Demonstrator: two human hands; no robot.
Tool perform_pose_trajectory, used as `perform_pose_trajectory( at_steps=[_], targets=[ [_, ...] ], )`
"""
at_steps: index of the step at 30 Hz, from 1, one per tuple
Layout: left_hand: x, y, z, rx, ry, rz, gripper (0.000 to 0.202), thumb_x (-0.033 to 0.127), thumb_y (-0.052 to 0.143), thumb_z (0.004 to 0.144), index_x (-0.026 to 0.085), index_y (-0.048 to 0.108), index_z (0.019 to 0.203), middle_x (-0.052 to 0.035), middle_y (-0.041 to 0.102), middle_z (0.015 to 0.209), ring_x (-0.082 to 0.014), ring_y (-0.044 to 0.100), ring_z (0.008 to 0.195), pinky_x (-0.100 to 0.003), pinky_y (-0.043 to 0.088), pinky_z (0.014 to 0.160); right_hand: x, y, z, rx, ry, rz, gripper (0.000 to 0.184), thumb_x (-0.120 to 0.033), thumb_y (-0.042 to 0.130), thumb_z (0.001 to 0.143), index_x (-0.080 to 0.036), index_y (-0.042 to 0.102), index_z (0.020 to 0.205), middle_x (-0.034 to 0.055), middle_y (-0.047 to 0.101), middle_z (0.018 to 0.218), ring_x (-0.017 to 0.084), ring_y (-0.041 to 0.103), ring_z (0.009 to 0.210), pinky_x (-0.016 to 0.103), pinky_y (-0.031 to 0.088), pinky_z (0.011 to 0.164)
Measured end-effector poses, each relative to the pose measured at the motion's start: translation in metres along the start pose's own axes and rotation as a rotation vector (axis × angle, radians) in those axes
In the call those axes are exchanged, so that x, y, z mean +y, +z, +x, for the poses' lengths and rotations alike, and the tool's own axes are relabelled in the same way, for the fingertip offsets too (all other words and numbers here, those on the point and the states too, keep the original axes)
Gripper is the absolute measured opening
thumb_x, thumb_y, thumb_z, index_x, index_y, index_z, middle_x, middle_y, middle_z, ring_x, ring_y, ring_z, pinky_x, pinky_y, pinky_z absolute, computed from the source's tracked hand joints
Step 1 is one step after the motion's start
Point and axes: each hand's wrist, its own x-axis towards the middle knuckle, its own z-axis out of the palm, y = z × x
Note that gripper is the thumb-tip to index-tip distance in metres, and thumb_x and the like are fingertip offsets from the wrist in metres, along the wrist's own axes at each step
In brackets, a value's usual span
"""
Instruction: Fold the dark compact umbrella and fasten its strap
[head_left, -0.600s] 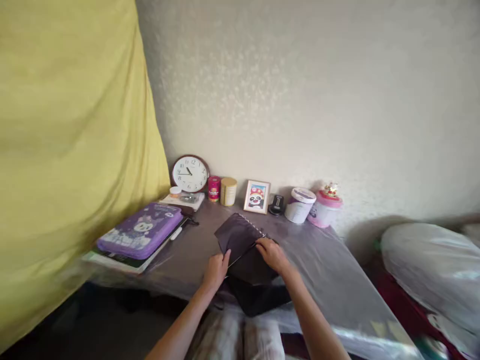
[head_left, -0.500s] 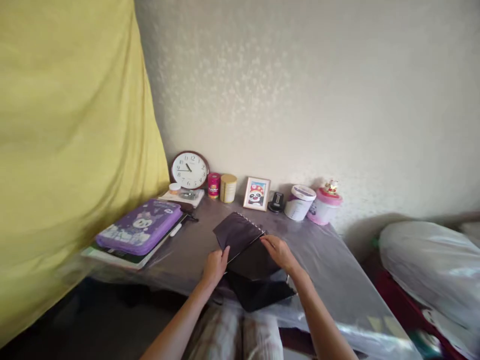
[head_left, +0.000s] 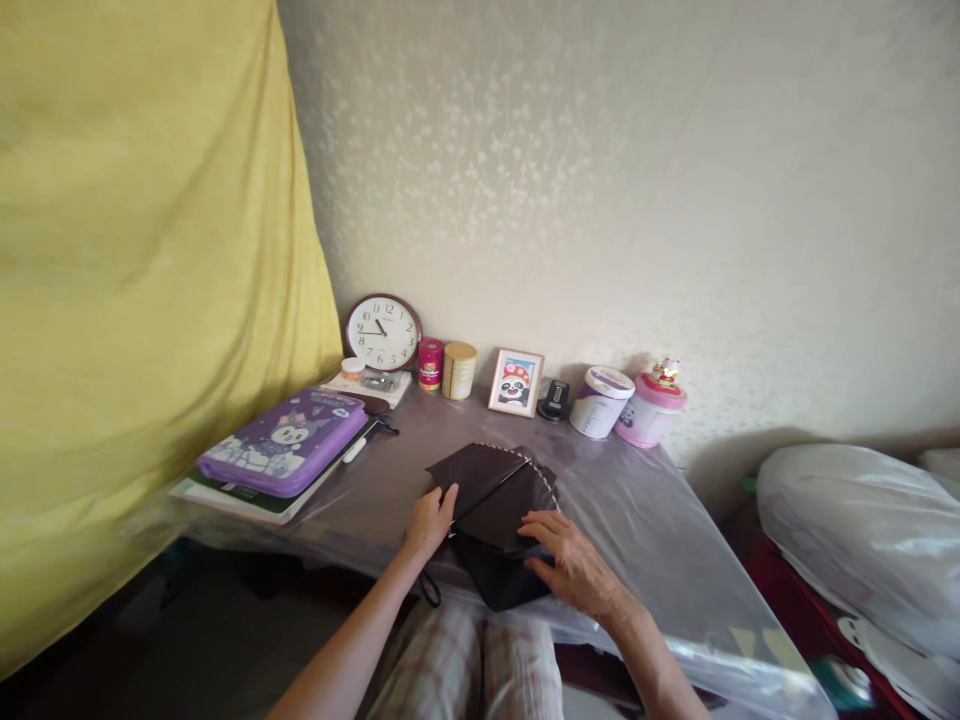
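Plastic-covered, the table (head_left: pixel 637 500) stood against a pale wall (head_left: pixel 600 200); a black umbrella (head_left: pixel 487 500) lay at its front edge. The left hand (head_left: pixel 430 522) pinched the umbrella's left side; the right hand (head_left: pixel 574 565) curved over the other, whether gripping I could not tell.

- On table (head_left: pixel 420 430): umbrella (head_left: pixel 496 495), between left hand (head_left: pixel 430 522) and right hand (head_left: pixel 571 562).
- Behind, along wall (head_left: pixel 675 200), left to right: clock (head_left: pixel 384 332), cans (head_left: pixel 430 365), picture (head_left: pixel 516 383), tubs (head_left: pixel 600 403).
- Left of umbrella: case (head_left: pixel 289 440), on top of book (head_left: pixel 262 507).
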Motion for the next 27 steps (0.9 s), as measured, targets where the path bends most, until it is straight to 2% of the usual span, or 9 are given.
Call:
perform_pose_trajectory(
  at_steps=[3, 7, 13, 18, 27],
  targets=[
    [-0.001, -0.003, -0.002, -0.010, 0.008, -0.061, 0.041, 0.045, 0.034, 0.085, 0.017, 0.056, 0.064, -0.0015, 0.056, 0.058, -0.0139, 0.051, 0.057, -0.024, 0.029, 0.055, 0.001, 0.000, 0.000, 0.053, -0.027, -0.055, 0.025, -0.009, 0.049, 0.077, -0.021, 0.060, 0.096, 0.0060, 0.059, 0.109, 0.019, 0.050, 0.107, 0.036, 0.040, 0.094],
    [-0.006, -0.004, -0.004, -0.013, 0.022, -0.141, 0.042, 0.047, 0.034, 0.084, 0.017, 0.052, 0.061, 0.0025, 0.047, 0.054, -0.0117, 0.043, 0.053, -0.023, 0.027, 0.053, -0.003, -0.005, 0.001, 0.093, -0.052, -0.123, 0.019, -0.011, 0.044, 0.083, -0.021, 0.060, 0.086, 0.0055, 0.061, 0.102, 0.018, 0.054, 0.097, 0.033, 0.044, 0.086],
    [-0.012, -0.004, -0.005, -0.018, 0.040, -0.234, 0.041, 0.050, 0.036, 0.081, 0.018, 0.048, 0.058, 0.0054, 0.037, 0.053, -0.0102, 0.036, 0.054, -0.023, 0.025, 0.053, -0.010, -0.015, 0.007, 0.146, 0.037, -0.205, 0.020, -0.019, 0.036, 0.091, -0.021, 0.056, 0.093, 0.0056, 0.063, 0.095, 0.015, 0.061, 0.082, 0.025, 0.048, 0.070],
    [-0.011, -0.006, -0.006, -0.043, 0.047, -0.290, 0.039, 0.048, 0.038, 0.080, 0.018, 0.048, 0.058, 0.0052, 0.038, 0.054, -0.0101, 0.035, 0.054, -0.023, 0.025, 0.053, -0.013, -0.012, 0.026, 0.123, 0.095, -0.176, 0.017, -0.019, 0.033, 0.091, -0.021, 0.050, 0.097, 0.0028, 0.062, 0.092, 0.010, 0.061, 0.060, 0.019, 0.045, 0.055],
    [-0.007, -0.013, -0.010, -0.103, 0.053, -0.397, 0.038, 0.046, 0.036, 0.080, 0.017, 0.057, 0.065, 0.0015, 0.054, 0.061, -0.0132, 0.048, 0.063, -0.023, 0.035, 0.059, -0.021, -0.011, 0.084, 0.254, -0.028, -0.130, 0.016, -0.020, 0.036, 0.091, -0.021, 0.051, 0.095, 0.0038, 0.061, 0.090, 0.014, 0.060, 0.080, 0.023, 0.045, 0.072]
  ],
)
